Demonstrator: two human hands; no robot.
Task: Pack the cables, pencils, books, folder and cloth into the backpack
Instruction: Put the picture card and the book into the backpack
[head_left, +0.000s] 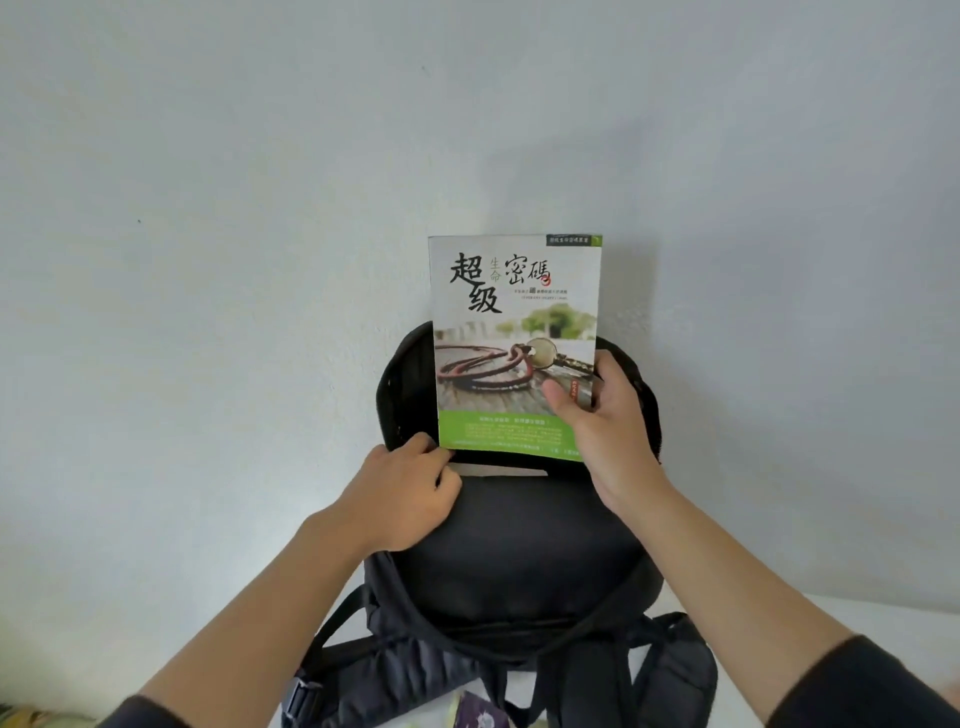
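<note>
Pinching the green-and-white paperback book (514, 312) above the black fabric backpack (519, 540) in our right hand (608, 436), we curl our left hand (405, 493) round its rim, keeping it open.

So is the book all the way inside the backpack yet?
Not yet. Most of the book stands upright above the open backpack, only its bottom edge at the mouth. The right hand grips it.

Upright book (514, 332) in right hand (602, 431) over black backpack (519, 545), left hand (410, 493) on its rim
</note>
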